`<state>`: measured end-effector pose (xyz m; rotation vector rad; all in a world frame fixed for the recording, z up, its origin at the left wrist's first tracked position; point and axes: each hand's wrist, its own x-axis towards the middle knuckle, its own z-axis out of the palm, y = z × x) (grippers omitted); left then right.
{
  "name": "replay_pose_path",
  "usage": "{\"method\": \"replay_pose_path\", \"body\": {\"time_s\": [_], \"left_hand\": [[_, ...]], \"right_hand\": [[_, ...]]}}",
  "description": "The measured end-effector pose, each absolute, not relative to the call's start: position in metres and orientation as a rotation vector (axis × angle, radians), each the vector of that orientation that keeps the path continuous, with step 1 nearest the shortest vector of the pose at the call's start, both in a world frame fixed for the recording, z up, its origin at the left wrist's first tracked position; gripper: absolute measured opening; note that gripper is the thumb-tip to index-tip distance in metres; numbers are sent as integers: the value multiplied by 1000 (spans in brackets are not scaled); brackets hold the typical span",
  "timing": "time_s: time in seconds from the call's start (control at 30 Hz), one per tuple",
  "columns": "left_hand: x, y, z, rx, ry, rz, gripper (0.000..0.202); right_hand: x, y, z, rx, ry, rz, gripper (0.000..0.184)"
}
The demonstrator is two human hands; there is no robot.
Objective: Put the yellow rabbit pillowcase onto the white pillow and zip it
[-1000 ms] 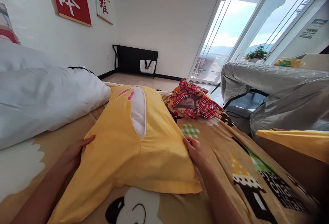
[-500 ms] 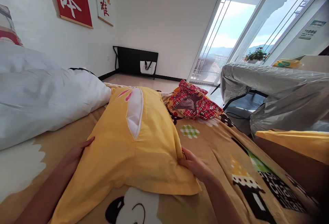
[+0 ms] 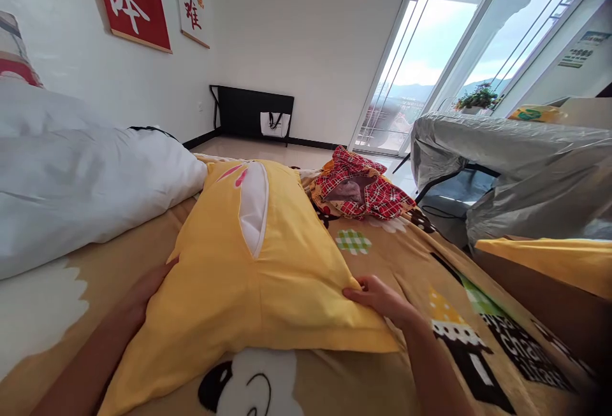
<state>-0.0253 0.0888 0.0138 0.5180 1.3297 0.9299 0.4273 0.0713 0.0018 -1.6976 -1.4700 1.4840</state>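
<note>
A pillow in a yellow pillowcase (image 3: 210, 288) lies on the bed, its white inside showing through a long slit in the upper side. Pink marks are printed near the slit's far end. My left hand (image 3: 152, 281) grips the pillow's left edge, thumb uppermost, with the other fingers mostly hidden by the cloth. On the opposite edge, my right hand (image 3: 377, 296) is closed, pinching the yellow fabric between thumb and fingers near the close right corner.
Under the pillow spreads a tan patterned blanket (image 3: 354, 365). White bedding (image 3: 95, 193) is heaped at left. A red plaid cloth (image 3: 366, 186) lies crumpled beyond the pillow. At right are a cardboard box (image 3: 540, 288) with yellow cloth on it and a plastic-covered table (image 3: 516, 142).
My right hand has moved outward to the right, drawing the pillowcase's near right corner with it and making that side flatter. My left hand has stayed almost in place on the left edge.
</note>
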Motion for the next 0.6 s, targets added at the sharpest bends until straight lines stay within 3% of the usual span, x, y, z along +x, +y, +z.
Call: {"method": "replay_pose_path", "body": {"time_s": [0.27, 0.5, 0.6], "left_hand": [[-41, 63, 15, 739, 1198, 752, 62], [-40, 68, 7, 619, 1175, 749, 54], [-34, 70, -2, 681, 1249, 803, 45]], "right_hand": [[430, 73, -4, -1643, -1583, 1420, 25], [397, 80, -16, -1676, -1516, 1169, 31], [387, 80, -24, -1853, -1583, 919, 21]]}}
